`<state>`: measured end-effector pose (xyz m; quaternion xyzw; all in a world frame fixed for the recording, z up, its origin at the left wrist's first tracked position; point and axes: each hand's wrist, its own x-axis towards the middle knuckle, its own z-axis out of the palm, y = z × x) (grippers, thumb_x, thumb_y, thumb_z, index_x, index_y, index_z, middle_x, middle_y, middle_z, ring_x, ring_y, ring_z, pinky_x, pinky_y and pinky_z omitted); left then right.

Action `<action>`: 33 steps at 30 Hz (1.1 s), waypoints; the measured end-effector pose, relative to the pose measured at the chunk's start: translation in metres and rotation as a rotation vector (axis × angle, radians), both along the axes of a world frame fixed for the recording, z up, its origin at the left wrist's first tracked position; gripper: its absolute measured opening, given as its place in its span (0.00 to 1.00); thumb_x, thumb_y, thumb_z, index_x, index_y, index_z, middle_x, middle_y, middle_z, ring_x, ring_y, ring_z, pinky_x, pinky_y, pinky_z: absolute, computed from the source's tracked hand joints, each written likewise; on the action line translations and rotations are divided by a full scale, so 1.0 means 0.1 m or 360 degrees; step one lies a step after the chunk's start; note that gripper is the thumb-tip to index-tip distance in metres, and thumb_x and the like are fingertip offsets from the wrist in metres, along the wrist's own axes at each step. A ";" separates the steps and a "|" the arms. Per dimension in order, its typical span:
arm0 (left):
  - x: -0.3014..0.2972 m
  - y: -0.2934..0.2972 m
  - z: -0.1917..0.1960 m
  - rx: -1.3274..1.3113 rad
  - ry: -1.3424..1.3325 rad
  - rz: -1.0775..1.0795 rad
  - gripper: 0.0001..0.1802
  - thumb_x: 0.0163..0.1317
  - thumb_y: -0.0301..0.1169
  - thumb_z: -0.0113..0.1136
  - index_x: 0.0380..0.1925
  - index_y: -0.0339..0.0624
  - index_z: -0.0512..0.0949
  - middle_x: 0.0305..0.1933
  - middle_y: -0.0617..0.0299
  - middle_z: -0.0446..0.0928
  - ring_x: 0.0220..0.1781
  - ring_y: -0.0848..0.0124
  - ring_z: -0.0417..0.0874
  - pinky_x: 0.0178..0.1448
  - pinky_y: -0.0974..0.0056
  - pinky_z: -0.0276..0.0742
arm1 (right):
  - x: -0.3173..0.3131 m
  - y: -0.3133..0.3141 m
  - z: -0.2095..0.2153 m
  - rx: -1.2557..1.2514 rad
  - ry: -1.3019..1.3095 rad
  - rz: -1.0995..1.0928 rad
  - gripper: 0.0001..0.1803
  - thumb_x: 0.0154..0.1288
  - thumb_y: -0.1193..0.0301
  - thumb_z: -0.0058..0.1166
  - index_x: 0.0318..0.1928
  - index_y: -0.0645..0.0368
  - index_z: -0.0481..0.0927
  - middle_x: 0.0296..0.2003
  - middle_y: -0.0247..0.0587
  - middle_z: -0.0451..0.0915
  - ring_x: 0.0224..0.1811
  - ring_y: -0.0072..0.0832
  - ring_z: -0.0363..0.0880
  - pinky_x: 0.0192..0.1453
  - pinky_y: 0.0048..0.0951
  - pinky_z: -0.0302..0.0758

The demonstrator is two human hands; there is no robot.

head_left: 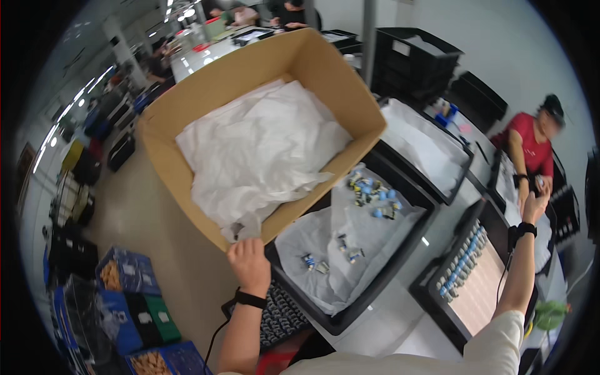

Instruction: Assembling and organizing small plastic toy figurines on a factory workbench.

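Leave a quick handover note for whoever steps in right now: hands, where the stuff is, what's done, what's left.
Left hand: gripping the near corner of the cardboard box, tilted over the black tray; white plastic liner still in the box.
Right hand: raised, open and holding nothing, off to the right.
Done: a scatter of small blue-and-white parts lies on the tray's white sheet.
Left: I cannot see whether parts remain under the liner. A slotted tray to the right holds one row of blue-topped parts; the rest of it looks unfilled.
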<state>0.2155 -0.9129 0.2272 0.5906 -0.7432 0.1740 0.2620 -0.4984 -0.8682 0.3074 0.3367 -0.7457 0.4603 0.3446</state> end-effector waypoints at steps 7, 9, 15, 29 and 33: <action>0.23 0.18 -0.01 0.0084 0.0044 0.0144 0.06 0.46 0.21 0.49 0.27 0.39 0.70 0.29 0.58 0.71 0.38 0.61 0.72 0.50 0.59 0.61 | 3.38 -2.05 0.39 0.0632 -0.0104 0.1888 0.15 0.56 0.81 0.47 0.45 0.57 0.74 0.35 0.38 0.77 0.38 0.25 0.75 0.42 0.22 0.71; 0.16 0.17 -0.02 -0.0031 -0.0056 0.0160 0.04 0.47 0.23 0.48 0.25 0.42 0.69 0.26 0.62 0.67 0.35 0.65 0.71 0.50 0.61 0.62 | 3.90 -2.50 0.15 0.1034 -0.0282 0.2199 0.17 0.54 0.72 0.52 0.46 0.61 0.73 0.37 0.42 0.77 0.37 0.29 0.77 0.42 0.29 0.73; 0.09 0.19 -0.10 0.0048 -0.0111 0.0140 0.06 0.49 0.28 0.47 0.29 0.43 0.71 0.30 0.63 0.69 0.41 0.69 0.72 0.51 0.62 0.60 | 5.42 -3.10 -0.37 0.1102 0.0182 0.2446 0.43 0.41 0.55 0.63 0.59 0.55 0.61 0.53 0.59 0.66 0.56 0.46 0.65 0.58 0.37 0.64; 0.18 0.14 -0.08 0.0076 -0.0110 0.0217 0.06 0.47 0.30 0.50 0.27 0.46 0.71 0.30 0.65 0.68 0.41 0.71 0.72 0.53 0.68 0.59 | 6.62 -2.61 -0.67 0.1980 0.1696 0.1906 0.49 0.45 0.70 0.57 0.66 0.42 0.43 0.51 0.53 0.66 0.42 0.43 0.75 0.49 0.51 0.68; 0.11 0.16 0.05 0.0149 0.0188 0.0199 0.13 0.48 0.27 0.50 0.37 0.42 0.73 0.43 0.60 0.72 0.49 0.67 0.73 0.53 0.64 0.57 | 6.13 -3.26 -0.55 0.1346 0.1110 0.1861 0.31 0.47 0.83 0.46 0.56 0.50 0.66 0.34 0.48 0.77 0.37 0.44 0.76 0.40 0.39 0.73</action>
